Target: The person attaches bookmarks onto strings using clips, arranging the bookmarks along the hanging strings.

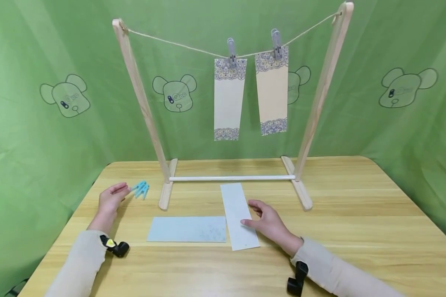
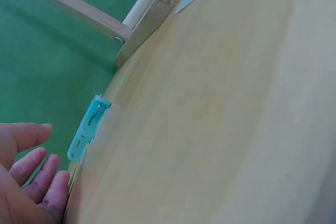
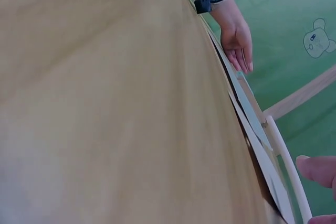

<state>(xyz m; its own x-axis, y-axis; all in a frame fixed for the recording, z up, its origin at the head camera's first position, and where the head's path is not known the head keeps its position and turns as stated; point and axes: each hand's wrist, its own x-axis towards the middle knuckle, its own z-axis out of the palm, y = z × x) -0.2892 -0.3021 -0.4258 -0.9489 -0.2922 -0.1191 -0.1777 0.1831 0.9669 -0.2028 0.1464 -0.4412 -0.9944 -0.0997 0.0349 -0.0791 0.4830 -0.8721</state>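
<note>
Two light blue clothespins (image 1: 141,189) lie on the table at the left, one of them showing as a turquoise clothespin (image 2: 86,129) in the left wrist view. My left hand (image 1: 113,198) reaches to just beside them, fingers loosely extended and apart from the thumb in the left wrist view. A pale, nearly white card (image 1: 238,216) lies lengthwise away from me. Over its right edge hovers my right hand (image 1: 269,220), thumb and fingers spread with nothing between them. A pale blue card (image 1: 182,229) with a faint pattern lies crosswise to its left.
A wooden stand (image 1: 145,107) with a white crossbar (image 1: 232,178) rises at the back of the table (image 1: 357,231). From its sagging string (image 1: 178,44) hang a white card (image 1: 228,99) and a cream card (image 1: 273,93), each under a grey clothespin (image 1: 232,53). Green cloth (image 1: 18,136) surrounds the table.
</note>
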